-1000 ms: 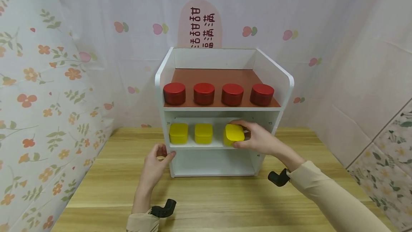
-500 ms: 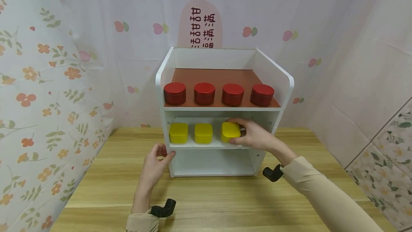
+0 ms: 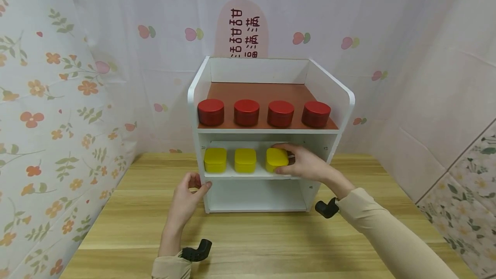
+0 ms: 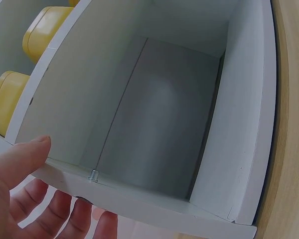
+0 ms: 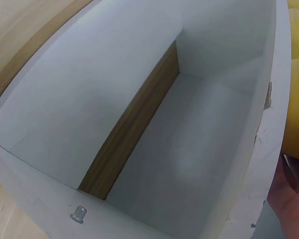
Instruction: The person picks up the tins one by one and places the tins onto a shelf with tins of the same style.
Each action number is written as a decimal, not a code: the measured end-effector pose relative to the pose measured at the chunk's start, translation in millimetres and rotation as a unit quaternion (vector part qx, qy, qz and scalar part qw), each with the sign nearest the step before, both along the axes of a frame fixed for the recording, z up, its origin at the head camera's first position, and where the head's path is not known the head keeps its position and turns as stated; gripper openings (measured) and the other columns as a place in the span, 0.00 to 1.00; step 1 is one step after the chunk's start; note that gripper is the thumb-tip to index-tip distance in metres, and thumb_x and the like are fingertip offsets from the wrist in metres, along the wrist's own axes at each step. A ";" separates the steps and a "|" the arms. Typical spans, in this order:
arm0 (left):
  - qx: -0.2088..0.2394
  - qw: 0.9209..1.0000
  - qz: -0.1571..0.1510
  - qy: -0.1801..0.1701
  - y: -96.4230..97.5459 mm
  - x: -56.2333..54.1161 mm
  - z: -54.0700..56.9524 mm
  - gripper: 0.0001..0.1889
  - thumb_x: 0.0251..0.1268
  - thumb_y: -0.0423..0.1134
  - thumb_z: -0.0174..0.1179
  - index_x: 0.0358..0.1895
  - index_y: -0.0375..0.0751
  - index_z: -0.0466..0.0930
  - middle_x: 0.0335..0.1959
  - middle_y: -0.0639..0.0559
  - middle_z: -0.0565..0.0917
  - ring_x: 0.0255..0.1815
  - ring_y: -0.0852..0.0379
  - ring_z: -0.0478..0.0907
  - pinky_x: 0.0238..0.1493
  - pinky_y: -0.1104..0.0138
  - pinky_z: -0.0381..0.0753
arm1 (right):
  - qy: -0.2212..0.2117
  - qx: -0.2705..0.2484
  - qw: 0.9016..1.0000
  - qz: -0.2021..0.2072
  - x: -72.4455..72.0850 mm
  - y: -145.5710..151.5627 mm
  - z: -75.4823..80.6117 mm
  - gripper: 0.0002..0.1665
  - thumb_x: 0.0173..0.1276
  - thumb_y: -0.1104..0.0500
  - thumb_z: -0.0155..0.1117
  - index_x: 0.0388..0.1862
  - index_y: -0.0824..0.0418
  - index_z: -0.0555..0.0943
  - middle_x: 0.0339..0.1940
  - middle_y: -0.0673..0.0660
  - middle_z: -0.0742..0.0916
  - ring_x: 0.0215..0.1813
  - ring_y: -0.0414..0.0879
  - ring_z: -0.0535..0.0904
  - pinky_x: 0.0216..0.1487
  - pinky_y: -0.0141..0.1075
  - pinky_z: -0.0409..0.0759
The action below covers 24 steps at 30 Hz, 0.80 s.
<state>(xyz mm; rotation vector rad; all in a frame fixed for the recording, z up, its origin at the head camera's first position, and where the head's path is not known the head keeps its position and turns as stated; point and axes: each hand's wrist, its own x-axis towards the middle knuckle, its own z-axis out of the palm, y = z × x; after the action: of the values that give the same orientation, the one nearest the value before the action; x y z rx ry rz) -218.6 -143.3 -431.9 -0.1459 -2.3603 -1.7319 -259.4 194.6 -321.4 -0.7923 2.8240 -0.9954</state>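
Note:
On the middle board of a small white shelf unit (image 3: 258, 195), my right hand (image 3: 306, 165) grips a yellow square tin (image 3: 276, 158) between thumb and fingers. The tin stands upright, in line with a second yellow tin (image 3: 245, 160) and a third yellow tin (image 3: 215, 160) to its left. In the right wrist view only part of the right hand (image 5: 291, 204) shows at the edge, below the yellow tin. My left hand (image 3: 187, 197) holds the unit's left side panel, thumb at the front edge. The left wrist view shows the fingers (image 4: 60, 209) wrapped behind that panel.
Several round red tins (image 3: 246, 113) stand in a row along the front of the brown top board (image 3: 257, 91). Under the yellow tins is a bare lower compartment (image 4: 159, 114). The unit stands on a wooden table (image 3: 248, 244), with a patterned curtain (image 3: 166, 76) behind it.
The yellow tin in my right hand has gone from tilted to level on the board and shifted slightly left. My left hand has stayed on the side panel.

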 end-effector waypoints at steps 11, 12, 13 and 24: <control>0.000 1.000 0.000 0.000 0.2 0.4 -0.1 0.14 0.64 0.37 0.67 0.45 0.39 0.71 0.38 0.45 0.74 0.44 0.51 0.72 0.45 0.60 0.74 | -0.010 0.004 1.000 -0.006 -1.9 2.7 1.2 0.39 0.58 0.51 0.75 0.68 0.56 0.72 0.56 0.53 0.80 0.53 0.50 0.73 0.57 0.46 0.72; 0.000 1.000 0.000 -0.001 0.2 0.3 -0.2 0.14 0.64 0.38 0.67 0.45 0.39 0.71 0.38 0.45 0.74 0.44 0.51 0.72 0.45 0.60 0.74 | -0.011 0.004 1.000 -0.006 -1.7 2.7 1.4 0.39 0.58 0.50 0.75 0.68 0.56 0.72 0.56 0.53 0.80 0.53 0.50 0.73 0.57 0.46 0.72; -0.001 1.000 0.000 -0.001 0.2 0.2 -0.4 0.14 0.64 0.38 0.67 0.45 0.39 0.71 0.38 0.45 0.74 0.44 0.51 0.72 0.45 0.61 0.74 | -0.012 0.004 1.000 -0.005 -1.6 2.5 1.6 0.39 0.58 0.50 0.75 0.68 0.56 0.72 0.56 0.53 0.80 0.53 0.50 0.73 0.57 0.46 0.72; -0.002 1.000 0.001 -0.005 0.6 0.8 0.6 0.15 0.64 0.37 0.67 0.45 0.39 0.70 0.39 0.45 0.74 0.44 0.51 0.72 0.45 0.61 0.75 | -0.019 0.006 1.000 0.007 -1.4 2.1 2.6 0.40 0.59 0.48 0.74 0.69 0.56 0.71 0.57 0.52 0.80 0.53 0.49 0.74 0.57 0.46 0.72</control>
<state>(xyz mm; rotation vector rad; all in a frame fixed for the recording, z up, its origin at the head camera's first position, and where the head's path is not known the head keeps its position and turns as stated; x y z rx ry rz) -217.8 -142.7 -431.3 -0.1341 -2.3699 -1.7319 -260.8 196.7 -318.7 -0.7828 2.7863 -0.9810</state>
